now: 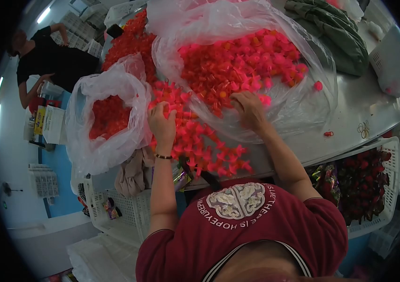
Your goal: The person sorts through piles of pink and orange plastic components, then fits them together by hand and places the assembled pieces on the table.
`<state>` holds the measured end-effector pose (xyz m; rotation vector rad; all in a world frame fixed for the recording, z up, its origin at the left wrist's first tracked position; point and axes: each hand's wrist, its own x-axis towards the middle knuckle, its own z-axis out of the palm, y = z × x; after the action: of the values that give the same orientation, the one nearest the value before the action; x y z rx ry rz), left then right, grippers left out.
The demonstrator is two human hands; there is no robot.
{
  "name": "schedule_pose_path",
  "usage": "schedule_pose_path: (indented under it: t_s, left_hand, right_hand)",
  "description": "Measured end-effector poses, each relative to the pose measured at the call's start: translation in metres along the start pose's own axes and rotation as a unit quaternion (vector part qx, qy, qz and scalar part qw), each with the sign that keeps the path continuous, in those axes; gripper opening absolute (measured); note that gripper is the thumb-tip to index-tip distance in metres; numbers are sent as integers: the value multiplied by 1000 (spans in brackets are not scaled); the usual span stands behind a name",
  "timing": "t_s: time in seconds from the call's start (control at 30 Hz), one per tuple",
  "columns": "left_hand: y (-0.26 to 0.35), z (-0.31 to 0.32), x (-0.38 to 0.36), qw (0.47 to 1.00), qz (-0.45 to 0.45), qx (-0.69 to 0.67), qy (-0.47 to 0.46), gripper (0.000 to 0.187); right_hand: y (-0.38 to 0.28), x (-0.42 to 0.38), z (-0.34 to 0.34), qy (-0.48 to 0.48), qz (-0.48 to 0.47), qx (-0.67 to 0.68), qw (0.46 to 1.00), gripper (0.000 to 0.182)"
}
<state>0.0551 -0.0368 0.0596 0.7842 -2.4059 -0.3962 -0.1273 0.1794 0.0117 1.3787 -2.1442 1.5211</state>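
My left hand point(162, 126) is over a loose spread of small pink-red plastic pieces point(193, 141) on the metal table. Its fingers are curled in, and whatever they hold is too small to make out. To the right, my right hand point(249, 111) is at the near edge of a heap of red and pink plastic pieces point(237, 61). Its fingers are bent together at the pieces, and I cannot see what is between them. The heap lies in a large opened clear plastic bag point(298, 110).
A second clear bag point(75, 117) holding red pieces stands at left. Green cloth point(338, 35) lies at the back right, rubber bands point(363, 130) nearer. White baskets point(392, 183) sit below the table edge. A person in black point(52, 58) stands at far left.
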Motion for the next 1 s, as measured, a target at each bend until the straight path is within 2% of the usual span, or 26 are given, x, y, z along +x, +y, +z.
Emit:
schedule_pose_path:
  t_s: [0.03,0.07,0.13,0.23,0.37,0.47,0.53,0.7,0.77,0.83,0.87,0.9,0.93,0.97,1.0]
  left_hand:
    - [-10,2,1,996,19,90,4,32]
    - [-20,9,0,996,12,91,-1,32]
    - [-37,24,-1,985,61,148,61,33]
    - [-50,36,1,969,70,227,66,36]
    - [-54,40,12,967,52,244,57,36]
    - [-56,42,23,964,42,261,20,32]
    - [-58,46,30,971,10,237,6,31]
    - [-56,48,35,971,-7,239,-6,36]
    - [-49,50,35,972,-19,235,-8,39]
    - [-31,56,30,957,-16,282,72,45]
    - [-22,57,28,957,-14,281,70,45]
    - [-4,49,28,968,49,235,69,47]
    - [12,47,26,974,111,188,67,49]
    - [25,51,24,974,111,187,67,49]
    - [39,56,21,975,172,136,30,46]
  right_hand:
    - [8,-1,-2,-12,-2,-55,998,16]
    - [13,-2,0,-22,-5,-111,994,15]
    - [18,-2,7,-24,-21,-142,989,16]
    - [10,1,12,-52,-37,-202,977,19]
    - [3,4,23,-123,-25,-302,945,25]
    - [4,4,31,-134,-30,-315,939,25]
    - [4,1,32,-127,-32,-307,943,25]
    - [5,-6,30,-118,-37,-296,947,26]
    - [6,-6,27,-121,-22,-259,958,15]
    - [6,-4,18,-117,-9,-221,968,16]
    - [6,-4,13,-116,2,-183,976,18]
    - [7,-4,9,-117,5,-183,976,18]
    - [9,-3,5,-78,16,-152,985,17]
    - [11,0,1,-38,25,-122,992,17]
    - [11,2,-4,-38,25,-123,991,17]
